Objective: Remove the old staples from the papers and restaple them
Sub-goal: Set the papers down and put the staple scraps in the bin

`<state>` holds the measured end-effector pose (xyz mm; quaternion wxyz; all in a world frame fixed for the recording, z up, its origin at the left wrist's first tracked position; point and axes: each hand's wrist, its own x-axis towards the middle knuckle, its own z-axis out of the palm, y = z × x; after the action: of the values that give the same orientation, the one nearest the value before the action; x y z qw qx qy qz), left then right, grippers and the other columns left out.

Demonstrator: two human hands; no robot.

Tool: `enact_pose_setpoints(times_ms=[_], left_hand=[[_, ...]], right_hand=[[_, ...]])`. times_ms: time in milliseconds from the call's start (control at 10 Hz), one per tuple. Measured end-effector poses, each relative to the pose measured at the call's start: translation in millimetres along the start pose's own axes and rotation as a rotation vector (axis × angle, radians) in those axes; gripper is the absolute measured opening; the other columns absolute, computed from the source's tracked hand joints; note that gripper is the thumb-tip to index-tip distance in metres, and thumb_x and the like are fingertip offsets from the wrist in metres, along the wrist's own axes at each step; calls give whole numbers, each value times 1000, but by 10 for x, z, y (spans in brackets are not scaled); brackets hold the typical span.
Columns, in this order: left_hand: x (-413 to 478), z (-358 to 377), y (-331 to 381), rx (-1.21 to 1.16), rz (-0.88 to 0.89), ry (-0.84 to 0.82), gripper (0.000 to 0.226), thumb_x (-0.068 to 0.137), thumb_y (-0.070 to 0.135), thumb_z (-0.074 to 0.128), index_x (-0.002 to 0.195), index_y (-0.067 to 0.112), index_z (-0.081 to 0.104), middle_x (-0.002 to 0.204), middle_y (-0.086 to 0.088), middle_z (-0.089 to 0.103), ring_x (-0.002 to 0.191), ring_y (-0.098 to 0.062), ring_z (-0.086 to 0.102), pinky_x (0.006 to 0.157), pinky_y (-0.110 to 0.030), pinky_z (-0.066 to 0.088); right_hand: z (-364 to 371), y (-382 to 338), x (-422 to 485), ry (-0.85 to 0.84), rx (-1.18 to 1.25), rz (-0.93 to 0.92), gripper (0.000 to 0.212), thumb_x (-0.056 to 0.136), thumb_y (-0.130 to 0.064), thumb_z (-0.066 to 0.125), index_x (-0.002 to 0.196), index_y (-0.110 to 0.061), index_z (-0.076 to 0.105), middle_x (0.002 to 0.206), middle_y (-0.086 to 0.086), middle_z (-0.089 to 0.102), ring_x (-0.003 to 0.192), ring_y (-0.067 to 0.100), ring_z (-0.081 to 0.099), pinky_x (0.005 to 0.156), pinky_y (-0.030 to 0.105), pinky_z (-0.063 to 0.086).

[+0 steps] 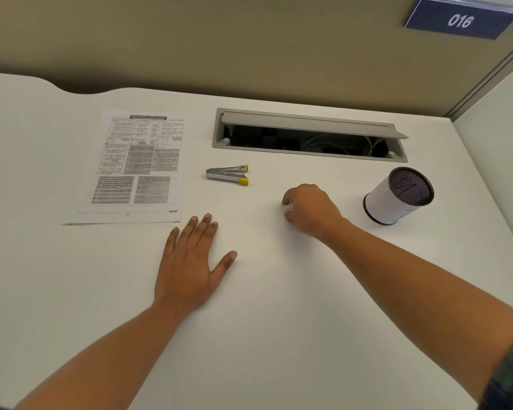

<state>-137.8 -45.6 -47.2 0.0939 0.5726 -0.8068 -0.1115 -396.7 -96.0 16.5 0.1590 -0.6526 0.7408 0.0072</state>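
Table [279, 291]: white, and it carries everything we list; both forearms reach across it.

Partition [190, 39]: tan, standing along the table's far edge, well beyond both grips.

Hatch [279, 150]: a grey frame sunk in the table straight beyond the right grip, its lid raised, with cables in the dark recess.

Papers [137, 167]: a printed stack lying flat, beyond and to the left of the left grip. Its near right corner is just beside that grip's fingertips, and we see no contact.

Sign [459, 20]: blue, marked 016, on the partition far beyond and to the right of the right grip.

Cup [397, 196]: a white-sided cylinder with a dark mesh end, near the right side of the right grip and apart from it.

Left grip [190, 261]: palm down on the table with fingers straight and spread, holding nothing.

Right grip [311, 210]: knuckles up and fingers curled, pinching the white item.

Remover [228, 174]: chrome with yellow tips, beyond and between the two grips and touched by neither, just right of the papers.

White item [288, 208]: small, at the right grip's fingertips; we cannot tell what it is.
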Motion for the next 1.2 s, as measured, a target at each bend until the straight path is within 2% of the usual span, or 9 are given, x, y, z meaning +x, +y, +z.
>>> enact_pose_setpoints(times_ms=[200, 400, 600, 700, 800, 900, 1000, 1100, 1200], left_hand=[[-1, 7, -3, -6, -2, 3, 75, 92, 69, 24, 151, 24, 32, 162, 9, 23, 151, -11, 14, 123, -41, 10], [-2, 1, -2, -3, -5, -4, 76, 92, 70, 22, 151, 24, 31, 163, 9, 21, 151, -10, 12, 123, -41, 9], [0, -2, 1, -13, -6, -6, 76, 91, 71, 22, 151, 25, 30, 163, 11, 20, 151, -9, 11, 123, -40, 8], [3, 8, -5, 4, -5, -5, 76, 91, 71, 21, 151, 26, 30, 163, 11, 20, 151, -9, 11, 123, -40, 8], [1, 16, -10, -3, -3, -1, 76, 91, 71, 22, 151, 25, 32, 162, 10, 22, 151, -10, 13, 123, -41, 10], [0, 13, -17, -27, 4, 0, 78, 89, 72, 23, 150, 24, 34, 162, 10, 24, 151, -10, 15, 123, -41, 10], [-2, 8, -13, -27, 11, 8, 80, 88, 74, 21, 149, 23, 35, 161, 9, 26, 150, -11, 16, 123, -41, 12], [2, 6, -11, -29, 8, 6, 81, 88, 74, 21, 150, 23, 35, 161, 8, 27, 150, -11, 16, 123, -42, 12], [0, 7, -16, -24, 8, 2, 81, 89, 74, 21, 150, 23, 34, 161, 9, 26, 150, -11, 16, 123, -41, 11]], right_hand=[[14, -62, -24, 19, -76, 8, 18, 86, -6, 54, 93, -14, 69, 93, 7, 68, 81, 27, 65, 71, 35, 58], [19, -75, -8, 63, -66, 13, 20, 83, -3, 54, 92, -14, 68, 92, 7, 67, 81, 28, 64, 71, 36, 58], [-173, 2, 25, 103, 202, 89, 10, 80, -11, 69, 88, -15, 74, 87, 1, 70, 77, 20, 65, 69, 30, 57], [-383, 84, -46, 118, 360, 123, 7, 80, -8, 70, 82, -12, 75, 73, -2, 70, 70, 15, 68, 59, 25, 57], [-608, 187, -125, 134, 469, 157, 7, 81, -7, 69, 80, -12, 74, 67, 1, 72, 59, 5, 67, 48, 15, 48], [-794, 355, -238, 192, 549, 174, 9, 78, -4, 68, 77, -11, 74, 65, 5, 73, 54, 3, 64, 48, 17, 44], [-942, 563, -345, 253, 563, 207, 8, 76, -5, 69, 78, -11, 74, 64, 6, 73, 48, -3, 62, 54, 18, 47], [-1075, 773, -423, 324, 556, 263, 6, 78, -7, 71, 78, -12, 74, 66, 7, 73, 51, 2, 65, 65, 25, 56], [-1172, 963, -455, 375, 550, 318, 4, 78, -10, 71, 78, -13, 74, 69, 9, 74, 62, 19, 70, 73, 30, 58]])
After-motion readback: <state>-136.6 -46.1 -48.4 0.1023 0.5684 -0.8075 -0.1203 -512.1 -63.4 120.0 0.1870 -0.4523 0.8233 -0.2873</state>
